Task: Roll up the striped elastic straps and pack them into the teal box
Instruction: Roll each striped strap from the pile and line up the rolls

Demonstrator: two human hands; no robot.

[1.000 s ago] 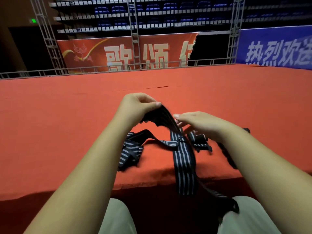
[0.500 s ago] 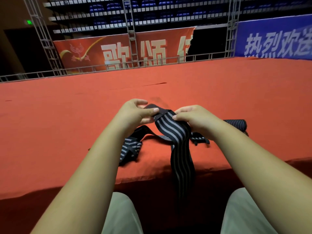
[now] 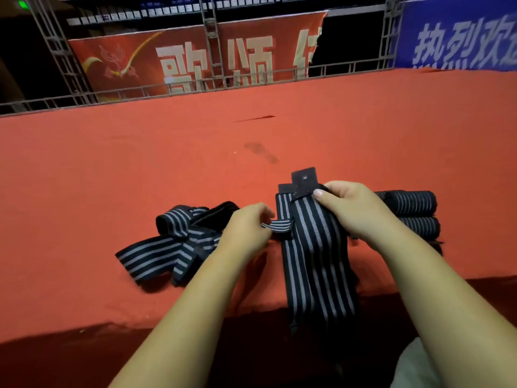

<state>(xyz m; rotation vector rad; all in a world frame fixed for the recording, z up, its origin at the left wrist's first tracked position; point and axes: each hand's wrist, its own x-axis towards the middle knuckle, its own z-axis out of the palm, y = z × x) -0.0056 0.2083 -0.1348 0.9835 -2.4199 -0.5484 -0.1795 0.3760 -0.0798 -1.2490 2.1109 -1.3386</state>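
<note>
Where the strap lies: striped strap (image 3: 313, 256) across counter (image 3: 140, 177), tail hanging over the 6 o'clock edge.
Right hand (image 3: 355, 211): grips strap's top end.
Left hand (image 3: 246, 228): pinches its small loop (image 3: 279, 226).
Rolled straps (image 3: 411, 214): at 3 o'clock.
Teal box: not visible.
Risk: hanging tail's weight may pull the roll crooked or loose if grip slackens.

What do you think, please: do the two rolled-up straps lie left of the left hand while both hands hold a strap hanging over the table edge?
Not left: the head view shows the rolled-up straps right of the right hand. The left hand and it do hold the hanging strap.
</note>
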